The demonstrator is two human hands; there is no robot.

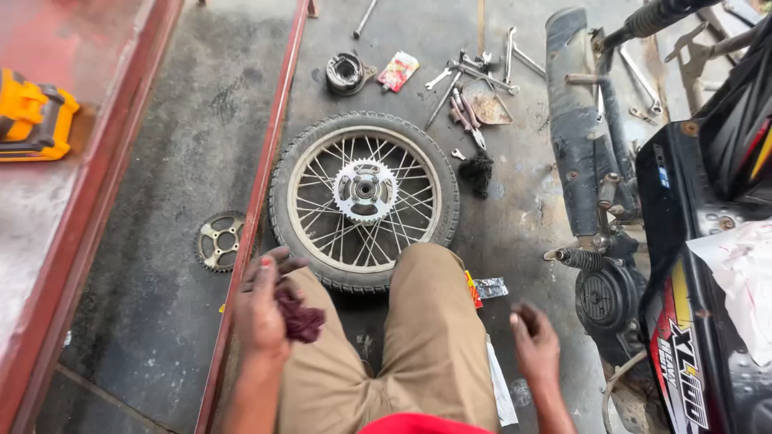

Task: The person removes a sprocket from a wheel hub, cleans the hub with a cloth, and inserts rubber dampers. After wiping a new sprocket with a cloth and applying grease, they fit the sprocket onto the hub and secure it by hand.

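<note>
Well, far to the left of the left hand an orange tool case (32, 116) lies on a raised platform with a red metal edge (265, 161). Nearer, just above and left of that hand, a loose sprocket (219, 240) lies flat on the grey floor. The left hand (265, 309) is closed around a dark red rag (301, 320), the fingers curled over it, resting at the person's knee. Just ahead of both hands, touching the knee in khaki trousers, the spoked wheel (364, 201) lies flat with its own sprocket (365, 190) facing up in the middle. Beyond the wheel I see a brake drum plate (347, 72), a small red packet (398, 70) and a group of wrenches (470, 80); a black rag (479, 171) lies at the right of the tyre. The right hand (535, 345) holds nothing; its fingers are loosely bent, hanging over the floor, well apart from the wheel. To its right stands the motorcycle (683, 265) with its exhaust pipe (572, 120). For wiping well, I think the rag should be kept bunched firmly, and the free hand should steady the tyre so that the wheel does not turn.
</note>
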